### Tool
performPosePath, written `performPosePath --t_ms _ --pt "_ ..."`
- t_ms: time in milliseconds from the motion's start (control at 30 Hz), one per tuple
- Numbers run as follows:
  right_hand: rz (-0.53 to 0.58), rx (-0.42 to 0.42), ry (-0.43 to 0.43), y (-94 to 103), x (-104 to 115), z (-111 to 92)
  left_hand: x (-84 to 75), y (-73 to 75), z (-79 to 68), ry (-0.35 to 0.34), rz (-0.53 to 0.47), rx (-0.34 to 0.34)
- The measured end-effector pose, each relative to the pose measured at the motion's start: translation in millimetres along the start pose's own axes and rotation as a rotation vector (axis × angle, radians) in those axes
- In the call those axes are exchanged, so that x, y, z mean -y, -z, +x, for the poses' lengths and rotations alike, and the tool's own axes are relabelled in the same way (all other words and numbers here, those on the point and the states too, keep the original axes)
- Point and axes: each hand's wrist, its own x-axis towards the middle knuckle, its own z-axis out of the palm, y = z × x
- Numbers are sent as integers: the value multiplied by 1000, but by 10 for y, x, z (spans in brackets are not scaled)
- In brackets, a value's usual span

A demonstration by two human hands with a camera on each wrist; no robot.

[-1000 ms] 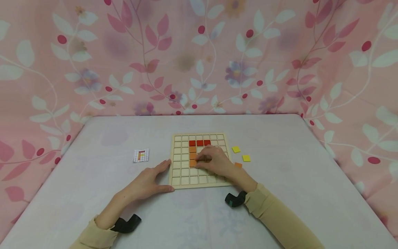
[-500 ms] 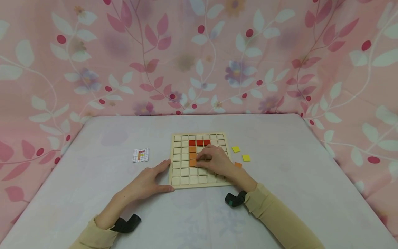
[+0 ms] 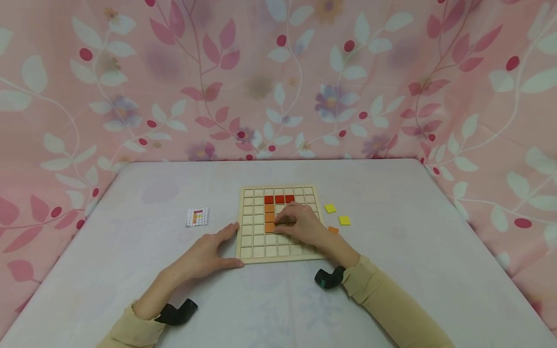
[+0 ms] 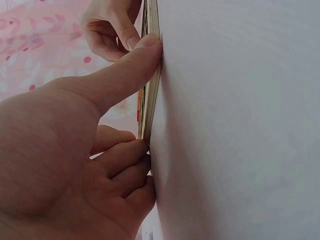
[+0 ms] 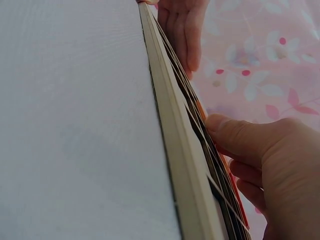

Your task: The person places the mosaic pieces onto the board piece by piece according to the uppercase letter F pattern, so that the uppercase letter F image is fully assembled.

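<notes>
- Almost nothing has changed over the last second: both hands keep their places, and the right hand (image 3: 302,223) stays at the lowest orange tile (image 3: 270,227), so this looks like a pause to seat or steady that piece rather than to carry it
- Right fingers: bent in, thumb and forefinger close together at the tile's right side, seemingly pinching it; how firmly I cannot tell
- That tile lies in its cell of the wooden grid board (image 3: 271,251), below two more orange tiles (image 3: 270,213) in one column
- Three red tiles (image 3: 279,199) sit side by side in the row above, the leftmost heading the orange column
- Left hand (image 3: 204,256): thumb and fingers spread wide, touching the board's left edge and near corner, with hold of no tile; it probably keeps the board from sliding
- Two yellow tiles (image 3: 344,220) and one orange tile (image 3: 333,230), partly hidden by the right arm, lie loose on the surface (image 3: 278,309) right of the board, so placing seems unfinished
- A small patterned card (image 3: 197,217) lies left of the board
</notes>
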Motion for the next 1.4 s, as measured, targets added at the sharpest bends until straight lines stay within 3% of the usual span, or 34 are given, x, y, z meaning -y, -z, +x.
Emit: performPosePath --t_ms 133,433,900,1167,1400 --pt "23 -23 2 52 -20 12 -1 5 -6 2 2 -2" --pt "110 -70 -87 390 -167 -73 -7 4 -11 4 -5 2" --pt "-1 -130 -138 856 -488 -473 -1 -7 2 7 2 -4" --pt "-43 -135 -120 971 -644 -620 10 -8 -1 5 2 -3" --pt "-35 -74 -139 1001 -678 -704 4 1 -7 -2 3 -1"
